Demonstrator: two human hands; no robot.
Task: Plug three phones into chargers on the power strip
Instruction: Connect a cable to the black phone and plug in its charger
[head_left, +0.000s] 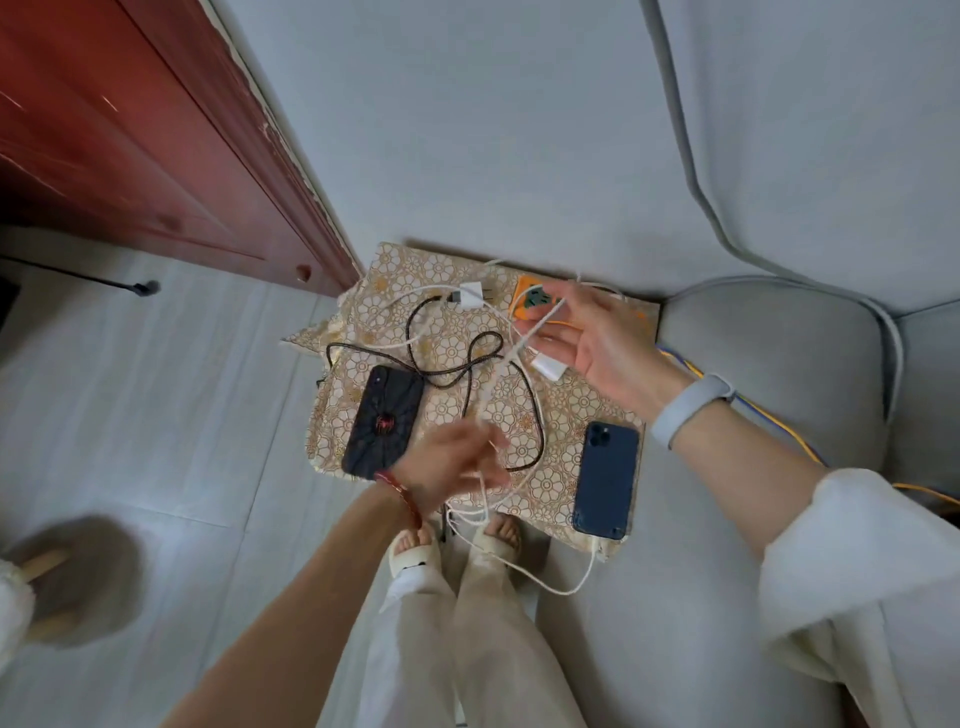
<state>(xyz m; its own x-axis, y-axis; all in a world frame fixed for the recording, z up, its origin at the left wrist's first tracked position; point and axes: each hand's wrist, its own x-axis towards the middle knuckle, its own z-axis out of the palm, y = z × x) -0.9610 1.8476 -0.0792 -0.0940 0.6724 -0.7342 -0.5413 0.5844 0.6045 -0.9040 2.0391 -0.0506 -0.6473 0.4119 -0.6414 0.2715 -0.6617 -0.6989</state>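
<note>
- The right hand is up over the orange power strip, its fingers loosely curled on a thin white braided cable with a small white charger block hanging just under the palm.
- The left hand is blurred; the same white cable runs past its fingers, and whether they pinch it cannot be told.
- The cable is limp and light. It will sag and loop, so the firm hold is on the hard charger block or the plug end, never mid-run.
- The black braided cable lies snaked across the gold floral-patterned cloth on the table, crossing the white one. It looks likely to snag if anything is tugged.
- A second white charger block lies beside the power strip, apparently not seated in it.
- The black phone with a red spider emblem lies back-up at the left, the dark blue phone back-up at the right edge with a white lead at its lower end.
- Both phones are rigid, smooth and slick; they are best gripped by the long edges and steadied while a plug goes in.
- A third phone is not visible.
</note>
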